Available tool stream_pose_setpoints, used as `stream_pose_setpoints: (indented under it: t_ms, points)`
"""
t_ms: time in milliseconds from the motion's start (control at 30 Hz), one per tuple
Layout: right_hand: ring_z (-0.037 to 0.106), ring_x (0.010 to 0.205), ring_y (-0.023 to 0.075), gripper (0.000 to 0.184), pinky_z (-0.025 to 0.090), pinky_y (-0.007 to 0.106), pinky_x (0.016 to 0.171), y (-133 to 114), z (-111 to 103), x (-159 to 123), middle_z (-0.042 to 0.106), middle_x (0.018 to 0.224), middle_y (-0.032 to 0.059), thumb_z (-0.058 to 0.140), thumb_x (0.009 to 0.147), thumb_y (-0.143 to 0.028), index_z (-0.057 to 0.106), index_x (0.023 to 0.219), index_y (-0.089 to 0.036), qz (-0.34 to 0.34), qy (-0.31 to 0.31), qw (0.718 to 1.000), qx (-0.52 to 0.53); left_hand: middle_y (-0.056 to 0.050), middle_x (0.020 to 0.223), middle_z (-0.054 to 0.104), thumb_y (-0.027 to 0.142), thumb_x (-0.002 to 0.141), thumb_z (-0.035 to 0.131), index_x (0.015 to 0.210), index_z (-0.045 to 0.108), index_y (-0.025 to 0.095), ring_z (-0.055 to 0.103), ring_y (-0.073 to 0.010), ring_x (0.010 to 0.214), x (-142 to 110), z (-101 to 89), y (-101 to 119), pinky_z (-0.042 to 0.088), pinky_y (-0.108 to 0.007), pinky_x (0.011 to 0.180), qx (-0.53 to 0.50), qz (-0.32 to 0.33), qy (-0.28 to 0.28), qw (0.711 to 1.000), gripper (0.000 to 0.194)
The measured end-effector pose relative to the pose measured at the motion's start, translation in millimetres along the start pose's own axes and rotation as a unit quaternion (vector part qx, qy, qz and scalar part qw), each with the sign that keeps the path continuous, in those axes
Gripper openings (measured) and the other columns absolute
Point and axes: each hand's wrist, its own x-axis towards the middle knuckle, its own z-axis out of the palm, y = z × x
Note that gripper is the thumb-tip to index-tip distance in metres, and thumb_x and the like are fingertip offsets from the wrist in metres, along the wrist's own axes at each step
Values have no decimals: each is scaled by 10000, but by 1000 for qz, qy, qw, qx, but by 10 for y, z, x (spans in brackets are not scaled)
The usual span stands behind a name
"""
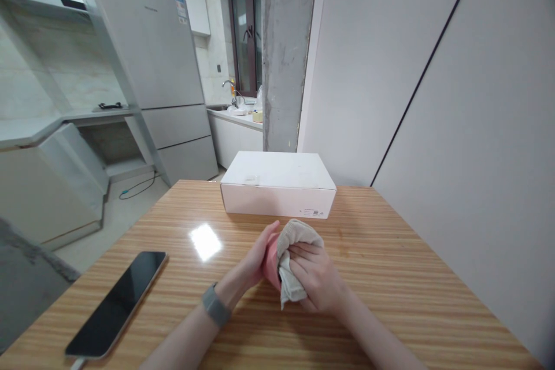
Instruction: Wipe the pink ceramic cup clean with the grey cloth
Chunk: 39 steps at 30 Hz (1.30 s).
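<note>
Pink item (270,263), one: at the middle of the bench (390,272), on the near side of the box (277,176); largely covered by hands and cloth (299,234); full shape hidden; whether it touches the bench cannot be told

Cloth, one, beige: bunched against the right side of the pink item, upper part folded over, a paler corner hanging down to the left of the right hand (318,277); whether any of it lies inside the pink item cannot be told

Left hand (255,257), bare: fingers curved round the left side of the pink item, holding it; grey band (215,306) on the wrist

Right hand, bare: fingers bent and gathered on the cloth, holding it to the pink item; fingertips hidden in the folds

Bench, one, striped wood, glossy: bright square reflection to the left of the hands

Box, one, white, closed: lying flat beyond the hands, long side facing; small print at lower right of the front

Phone (119,303), one: dark screen up, slantwise at bench left, well apart from the hands; white cable (78,364) at its near end

Surroundings: silver fridge (151,52), left; rough grey pillar (286,52), behind the box; dark-framed window (245,23), left of the pillar; tap (234,92), below the window
</note>
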Motion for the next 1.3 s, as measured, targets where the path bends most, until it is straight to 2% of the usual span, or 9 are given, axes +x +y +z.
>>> stream_pose_setpoints:
  t_ms: [167,367,600,733,867,967,1067,1167,1300]
  points:
    - [676,829,269,274,528,417,889,-1,51,-53,711,832,146,438,696,-226,592,907,-145,17,1,1000,21,-49,921,732,466,787,628,879,725,135,600,-217,999,25,-63,54,332,-326,1044,83,43,19,995,358]
    - [670,783,266,203,541,402,825,58,31,-70,707,783,141,442,717,-241,592,829,-163,9,-5,1000,0,-59,899,718,532,870,486,867,708,130,594,-220,884,36,-100,68,405,-347,921,217,104,17,970,459]
    - [672,831,264,248,528,392,820,62,-32,-52,723,851,169,454,759,-235,617,912,-126,-10,-7,999,-32,-41,891,706,479,893,469,847,693,154,580,-202,864,1,-69,48,418,-294,854,233,155,26,960,397]
    - [674,849,265,272,526,398,831,89,-90,-46,728,874,166,435,774,-221,614,955,-125,-7,0,999,-37,-59,969,707,504,884,472,901,694,143,581,-216,933,-20,5,16,410,-310,897,204,172,33,963,424]
    - [663,859,278,286,526,419,833,98,-122,-28,715,864,160,420,768,-208,602,975,-134,43,13,998,-42,-60,1003,689,550,853,515,1099,642,162,597,-197,887,-39,53,-66,444,-307,817,104,108,46,988,477]
    - [654,825,283,250,526,436,836,114,-132,-40,703,842,157,409,771,-199,587,940,-149,92,29,994,-53,-32,1006,669,501,849,556,1171,584,219,600,-156,809,-29,50,-155,459,-267,719,-11,69,20,997,429]
    - [652,830,281,236,519,439,851,128,-135,-68,701,849,154,394,802,-231,574,936,-157,97,27,995,-27,-48,961,682,466,855,547,1132,611,189,610,-164,790,-5,21,-200,468,-264,689,-60,38,-7,997,397]
    - [652,824,272,255,519,431,851,103,-116,-73,699,844,143,373,831,-294,568,934,-165,64,21,997,25,-98,897,713,528,865,486,1075,663,100,634,-207,833,6,-14,-169,467,-289,751,-83,9,-31,996,509]
    - [643,788,254,235,517,416,844,-4,-52,-33,684,798,124,383,804,-294,571,882,-174,44,0,995,90,-101,763,728,600,823,519,875,722,72,650,-227,790,-17,-51,-76,450,-299,787,-60,-35,-46,997,568]
